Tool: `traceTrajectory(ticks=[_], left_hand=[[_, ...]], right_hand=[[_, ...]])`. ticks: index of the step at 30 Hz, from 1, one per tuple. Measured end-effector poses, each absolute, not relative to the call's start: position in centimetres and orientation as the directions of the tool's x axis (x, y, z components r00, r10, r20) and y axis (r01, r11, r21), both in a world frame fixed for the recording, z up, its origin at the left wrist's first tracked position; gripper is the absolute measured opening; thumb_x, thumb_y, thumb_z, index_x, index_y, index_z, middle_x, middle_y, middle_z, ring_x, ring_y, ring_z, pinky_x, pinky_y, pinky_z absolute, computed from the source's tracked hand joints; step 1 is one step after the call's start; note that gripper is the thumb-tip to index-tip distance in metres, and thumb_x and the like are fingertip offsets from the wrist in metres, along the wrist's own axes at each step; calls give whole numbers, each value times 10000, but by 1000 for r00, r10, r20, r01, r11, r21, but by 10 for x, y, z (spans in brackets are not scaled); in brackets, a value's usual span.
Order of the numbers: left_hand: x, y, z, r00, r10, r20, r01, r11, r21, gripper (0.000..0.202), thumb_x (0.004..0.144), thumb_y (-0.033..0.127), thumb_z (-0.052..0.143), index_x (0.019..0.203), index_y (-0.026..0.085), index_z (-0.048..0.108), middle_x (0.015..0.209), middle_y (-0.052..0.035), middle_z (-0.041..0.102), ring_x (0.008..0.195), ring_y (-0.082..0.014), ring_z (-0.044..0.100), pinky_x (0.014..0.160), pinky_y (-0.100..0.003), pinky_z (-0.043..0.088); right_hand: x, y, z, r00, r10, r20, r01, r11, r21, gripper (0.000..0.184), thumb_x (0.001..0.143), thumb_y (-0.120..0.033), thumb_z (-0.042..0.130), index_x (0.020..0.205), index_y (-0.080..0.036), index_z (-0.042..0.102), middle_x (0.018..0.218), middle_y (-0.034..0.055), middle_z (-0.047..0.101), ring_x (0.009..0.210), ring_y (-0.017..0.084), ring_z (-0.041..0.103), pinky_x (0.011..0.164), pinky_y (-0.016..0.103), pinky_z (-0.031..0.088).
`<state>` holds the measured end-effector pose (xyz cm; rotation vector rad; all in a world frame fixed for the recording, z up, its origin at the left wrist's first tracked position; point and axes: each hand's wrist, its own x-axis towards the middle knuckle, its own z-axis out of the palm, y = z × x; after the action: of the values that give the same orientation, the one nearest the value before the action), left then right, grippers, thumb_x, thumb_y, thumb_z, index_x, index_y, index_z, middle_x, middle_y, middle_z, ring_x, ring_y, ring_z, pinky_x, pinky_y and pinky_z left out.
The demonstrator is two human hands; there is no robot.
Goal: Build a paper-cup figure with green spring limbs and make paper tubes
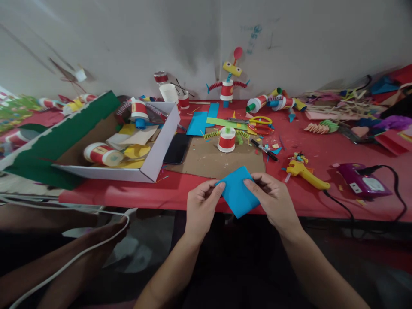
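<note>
On the near side of the cardboard sheet (pixel 203 155), I am pinching one blue paper piece (pixel 239 195) with left hand (pixel 202 206) and right hand (pixel 276 199).

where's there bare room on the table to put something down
Bare red table shows before the open box, left of the left hand, and between the glue gun, purple box and pleated paper. Crowded: around the scissors and the back-right scraps.

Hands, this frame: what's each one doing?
Left hand: closed, pinching the left corner of the blue paper.
Right hand: closed, pinching the same paper's right side.
</note>
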<state>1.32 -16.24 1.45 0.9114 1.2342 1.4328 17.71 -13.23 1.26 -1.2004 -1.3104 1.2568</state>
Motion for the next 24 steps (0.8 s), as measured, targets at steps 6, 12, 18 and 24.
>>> traceTrajectory(ticks=[6,12,18,24], left_hand=[[13,-164,12,-201,978,-60,-199,19,980,176,796,320,675,848,159,723,793,-39,720,741,-145,641,733,-263,525],[2,-149,25,95,995,-39,-7,40,999,205,770,307,691,923,172,710,874,-53,707,794,-170,627,717,-264,500],[0,-128,29,176,978,-109,149,83,985,220,781,347,659,647,173,674,588,10,594,546,-112,502,537,-224,401],[4,-131,14,-67,996,-62,9,63,998,208,764,368,685,701,170,690,647,-5,626,600,-121,519,576,-228,428]], right_hand=[[178,-133,11,-84,996,-37,22,-35,-999,206,776,-411,694,828,-214,664,766,17,685,673,169,612,583,267,497],[188,-127,17,-224,974,-38,119,-12,-993,203,793,-400,678,849,-205,692,782,13,683,687,160,597,597,260,482],[194,-118,24,-316,948,-27,128,14,-992,203,789,-381,681,894,-208,669,836,15,674,773,164,611,679,277,496],[187,-122,12,-196,975,-102,-61,-116,-991,426,673,-338,780,1039,-239,585,945,10,658,848,168,616,744,305,518]])
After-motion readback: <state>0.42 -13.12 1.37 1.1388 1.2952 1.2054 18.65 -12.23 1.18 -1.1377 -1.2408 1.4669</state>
